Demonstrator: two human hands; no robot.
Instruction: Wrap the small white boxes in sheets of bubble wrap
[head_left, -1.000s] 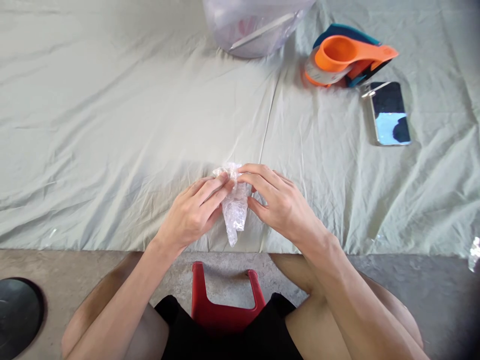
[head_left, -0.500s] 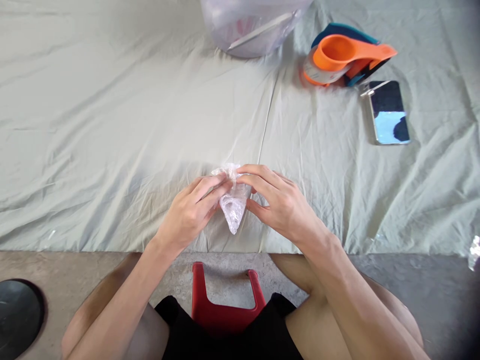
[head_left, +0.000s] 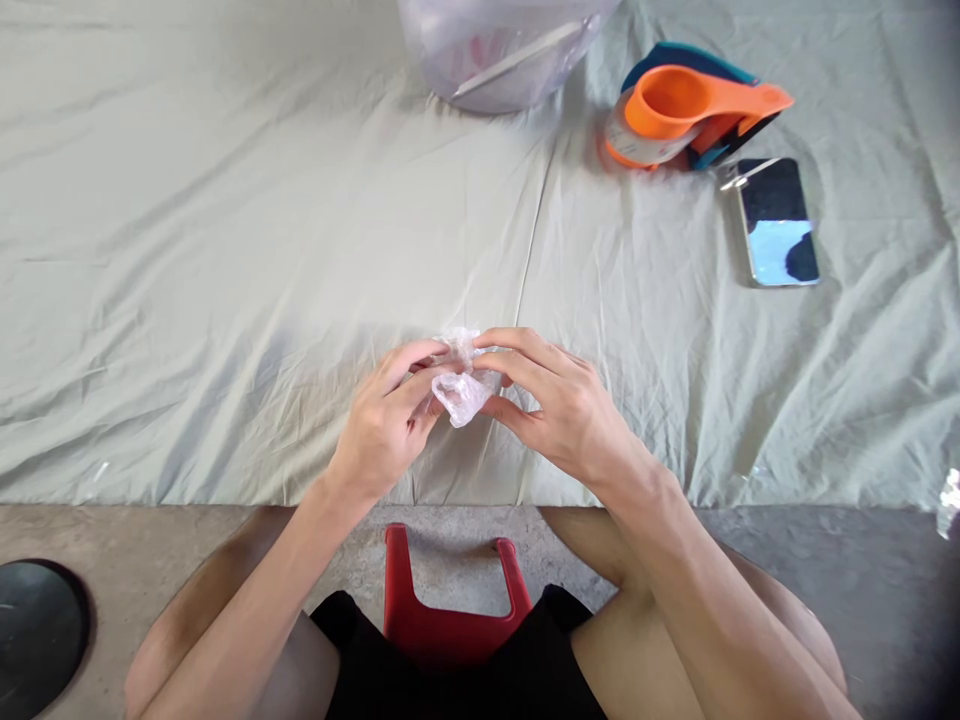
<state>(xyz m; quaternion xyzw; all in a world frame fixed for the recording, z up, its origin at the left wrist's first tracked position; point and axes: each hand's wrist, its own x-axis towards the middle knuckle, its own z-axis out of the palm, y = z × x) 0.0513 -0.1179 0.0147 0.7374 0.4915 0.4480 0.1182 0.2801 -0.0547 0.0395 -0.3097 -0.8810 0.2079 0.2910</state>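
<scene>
Between my hands, close to the front edge of the cloth-covered table, is a small piece of crumpled bubble wrap (head_left: 460, 398), whitish and see-through. My left hand (head_left: 384, 418) closes on its left side with bent fingers, the thumb partly hidden under it. My right hand (head_left: 551, 392) grips it from the right, two fingertips on top and the thumb at the lower edge. A loose flap of the wrap points toward me. Whether something lies inside the wrap cannot be made out.
A tape dispenser (head_left: 675, 105), orange and dark teal, stands at the back right. Near it lies a phone (head_left: 780, 245) with a small metal piece over its corner. A translucent plastic bag (head_left: 502, 60) sits at the back. A red stool (head_left: 454, 625) is below me.
The wrap's lower flap has folded up and shifted a little left, so it sticks out less toward me. My left fingers have bent more; my right hand is nearly unmoved.
</scene>
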